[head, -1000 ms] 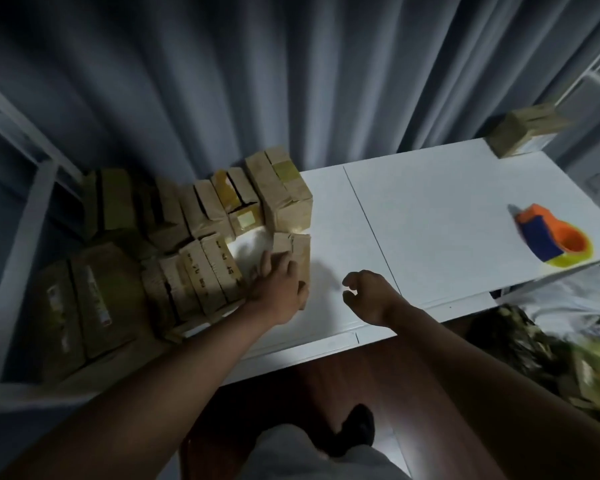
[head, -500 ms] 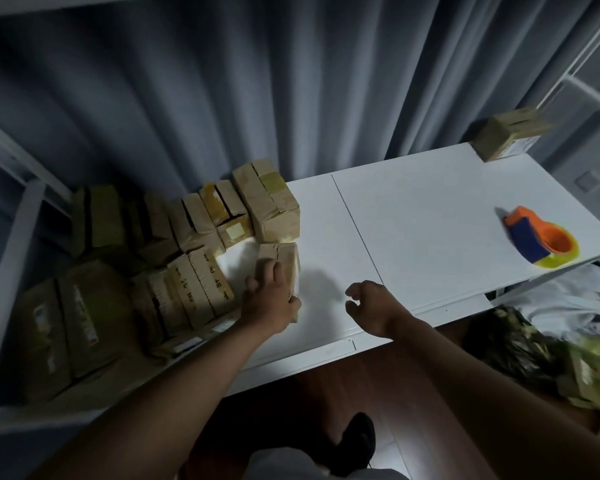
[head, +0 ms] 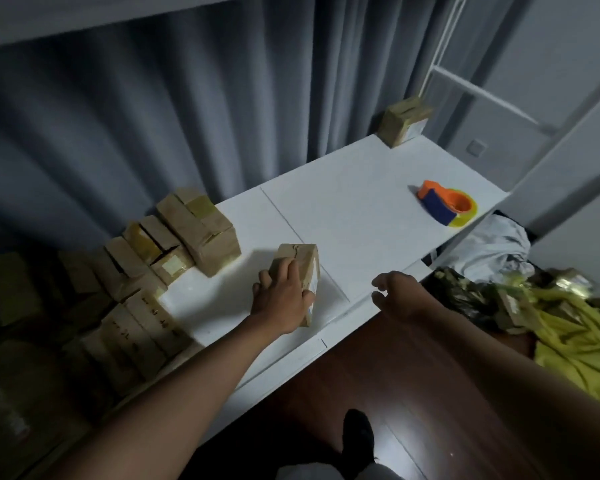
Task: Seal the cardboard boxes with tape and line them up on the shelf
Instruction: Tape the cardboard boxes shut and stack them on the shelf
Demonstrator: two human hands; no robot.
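Head view: a small cardboard box is seen on the white tabletop, near its front edge at about 6 o'clock of the surface. The left hand is laid over the box, its grip clamped on it with fingers curled over the top and the thumb at the near side. The right hand is held just off the front edge at 3 o'clock of the box, its grip apart, fingers loosely curled on nothing. A cluster of boxes is stacked at 10 o'clock of the held box. An orange and blue tape dispenser is placed at 2 o'clock, well apart. A lone box is set at the far corner.
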